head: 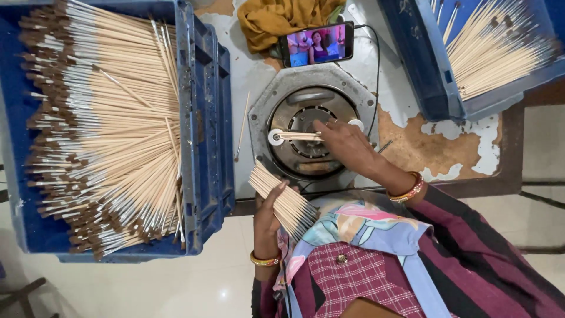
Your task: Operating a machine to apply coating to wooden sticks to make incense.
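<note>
Head view, looking straight down at the bench: the right hand point(347, 144) lies on the round metal machine point(309, 132), its fingers pinched closed on a single wooden brush handle point(297, 136). That handle lies flat across the machine's dark centre, its long axis running left to right, its far end pointing left into a small white roller point(275, 137) and its near end hidden under the fingertips. A second white roller point(355, 124) peeks out just beyond the knuckles.

The left hand point(268, 218) is lower down, near the table edge, wrapped shut around a bundle of handles point(283, 203). The bundle slants, one end pointing up and to the left, the other end down and to the right toward the person's patterned clothing; the sticks fan a little at the lower end. Gold bangles sit on both wrists.

To the left, a blue crate point(206, 135) is heaped with finished brushes point(100, 129), lying mostly left to right with their brown bristle tips at the left. One loose stick point(242, 126) lies on the table between crate and machine, nearly upright in the frame. A phone point(316, 44) leans against a yellow cloth point(276, 17) behind the machine, and a second blue crate point(447, 65) of handles sits at the upper right.
</note>
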